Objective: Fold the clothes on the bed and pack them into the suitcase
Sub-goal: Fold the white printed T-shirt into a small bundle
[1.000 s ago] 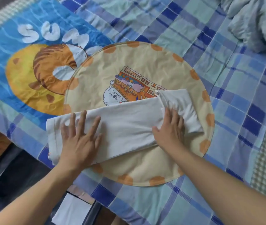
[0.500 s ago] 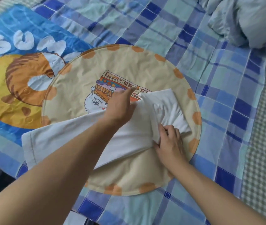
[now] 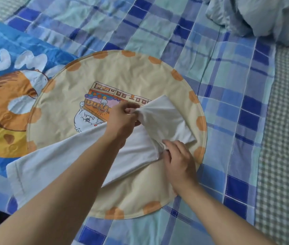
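a white shirt (image 3: pixel 66 163), folded into a long band, is lying across a round beige mat (image 3: pixel 122 71) with orange spots along its rim and a cartoon print in the middle. the mat is lying on a blue checked bedspread (image 3: pixel 228 85). the near left end of the shirt is reaching past the mat's edge onto the bedspread, and its right end is sitting on the right half of the mat.

the left hand (image 3: pixel 122 119) is reaching across the band and pinching the upper edge of the shirt's right end between thumb and fingers, so the cloth there is bunching into creases and lifting a little off the mat. the right hand (image 3: pixel 179 156) is grasping the lower edge of the same end, its fingers (image 3: pixel 171 145) curling into the fabric just beside the orange spots on the mat's right rim. between the two hands the cloth is pulling into a slanted fold.

a blue towel (image 3: pixel 7 50) with white letters, a yellow circle and a striped orange cat is lying under the mat's left side. a pale blue crumpled blanket (image 3: pixel 263 16) is sitting at the top right corner, well apart from the shirt. a strip of green and white checked sheet (image 3: pixel 285 138) is running down the right side beside the bedspread. the suitcase cannot be made out in this view.
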The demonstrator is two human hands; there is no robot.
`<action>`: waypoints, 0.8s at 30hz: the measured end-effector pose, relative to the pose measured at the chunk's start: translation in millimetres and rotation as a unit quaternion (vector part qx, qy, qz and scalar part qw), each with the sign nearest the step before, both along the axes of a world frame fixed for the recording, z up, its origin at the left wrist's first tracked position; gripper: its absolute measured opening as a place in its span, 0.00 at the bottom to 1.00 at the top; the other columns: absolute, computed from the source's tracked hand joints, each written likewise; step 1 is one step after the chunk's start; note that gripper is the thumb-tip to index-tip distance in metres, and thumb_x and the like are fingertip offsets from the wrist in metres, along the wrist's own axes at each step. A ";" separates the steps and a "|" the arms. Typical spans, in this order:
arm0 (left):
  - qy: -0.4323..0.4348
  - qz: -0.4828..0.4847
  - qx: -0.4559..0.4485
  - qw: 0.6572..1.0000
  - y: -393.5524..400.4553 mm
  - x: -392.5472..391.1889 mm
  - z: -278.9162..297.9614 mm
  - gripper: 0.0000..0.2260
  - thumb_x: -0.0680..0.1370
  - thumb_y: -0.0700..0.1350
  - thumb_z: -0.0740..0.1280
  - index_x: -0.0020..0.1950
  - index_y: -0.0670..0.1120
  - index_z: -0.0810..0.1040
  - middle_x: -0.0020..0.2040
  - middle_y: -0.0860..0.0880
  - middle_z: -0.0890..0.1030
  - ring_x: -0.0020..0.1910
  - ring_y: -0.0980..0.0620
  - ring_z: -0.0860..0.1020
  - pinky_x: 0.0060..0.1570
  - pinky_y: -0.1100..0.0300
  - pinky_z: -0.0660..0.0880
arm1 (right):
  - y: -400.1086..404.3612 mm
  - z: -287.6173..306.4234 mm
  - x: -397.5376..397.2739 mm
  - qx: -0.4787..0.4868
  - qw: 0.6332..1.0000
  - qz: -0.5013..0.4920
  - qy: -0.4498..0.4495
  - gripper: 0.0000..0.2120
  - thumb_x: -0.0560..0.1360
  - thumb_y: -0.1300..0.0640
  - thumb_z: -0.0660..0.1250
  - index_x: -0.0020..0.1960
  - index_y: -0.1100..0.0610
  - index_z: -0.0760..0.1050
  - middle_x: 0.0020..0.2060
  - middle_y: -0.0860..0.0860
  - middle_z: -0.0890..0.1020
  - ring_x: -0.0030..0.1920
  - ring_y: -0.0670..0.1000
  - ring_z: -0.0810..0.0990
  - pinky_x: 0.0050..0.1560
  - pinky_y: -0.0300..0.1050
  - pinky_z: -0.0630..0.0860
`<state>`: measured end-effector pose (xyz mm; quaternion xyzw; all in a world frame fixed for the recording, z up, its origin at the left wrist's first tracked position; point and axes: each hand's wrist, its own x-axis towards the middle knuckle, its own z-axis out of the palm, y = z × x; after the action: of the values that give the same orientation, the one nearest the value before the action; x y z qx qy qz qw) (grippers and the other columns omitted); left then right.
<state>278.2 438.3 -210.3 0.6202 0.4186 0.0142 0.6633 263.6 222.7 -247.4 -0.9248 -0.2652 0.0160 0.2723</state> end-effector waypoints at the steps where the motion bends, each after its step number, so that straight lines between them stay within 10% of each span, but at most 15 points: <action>1: 0.019 0.005 0.001 1.000 1.9 -2.4 -7.8 0.12 0.76 0.30 0.65 0.52 0.44 0.81 0.44 0.42 0.83 0.50 0.39 0.84 0.49 0.47 0.84 | 0.4 -0.8 -0.5 -0.002 1.000 0.010 0.000 0.17 0.77 0.58 0.58 0.59 0.61 0.81 0.46 0.54 0.81 0.47 0.55 0.79 0.46 0.49 0.77; 9: 0.083 -0.009 0.106 0.991 -2.0 -45.1 -5.7 0.22 0.75 0.39 0.61 0.69 0.49 0.75 0.58 0.51 0.81 0.57 0.47 0.80 0.58 0.46 0.79 | 9.7 0.1 14.1 -0.065 0.985 0.158 -0.010 0.13 0.76 0.52 0.65 0.56 0.57 0.80 0.52 0.53 0.78 0.52 0.56 0.75 0.52 0.54 0.76; 16: 0.216 -0.070 0.466 0.855 22.3 -192.1 -33.9 0.23 0.78 0.46 0.63 0.73 0.44 0.72 0.72 0.34 0.69 0.70 0.34 0.66 0.71 0.42 0.61 | 84.2 -13.3 96.0 -0.105 0.963 0.230 -0.090 0.20 0.79 0.55 0.61 0.69 0.59 0.74 0.64 0.56 0.77 0.64 0.59 0.72 0.66 0.57 0.71; 20: 0.339 -0.153 0.432 0.821 49.4 -263.9 -54.6 0.31 0.81 0.59 0.47 0.82 0.49 0.57 0.81 0.34 0.51 0.80 0.36 0.49 0.78 0.41 0.49 | 107.3 -30.9 115.7 -0.159 0.943 0.286 -0.066 0.18 0.79 0.50 0.59 0.66 0.53 0.77 0.59 0.51 0.79 0.59 0.58 0.73 0.56 0.56 0.76; 24: 0.368 -0.108 0.415 0.825 55.1 -276.3 -57.7 0.27 0.83 0.60 0.46 0.82 0.59 0.51 0.83 0.40 0.48 0.80 0.36 0.49 0.78 0.40 0.50 | 103.5 -37.0 100.1 -0.203 0.930 0.290 -0.100 0.25 0.82 0.46 0.54 0.75 0.55 0.68 0.73 0.54 0.71 0.73 0.61 0.67 0.73 0.60 0.64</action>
<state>2.0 493.4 -268.0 0.8371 0.5170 -0.1144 0.1371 363.7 326.1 -284.4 -0.8397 -0.5392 0.0550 0.0339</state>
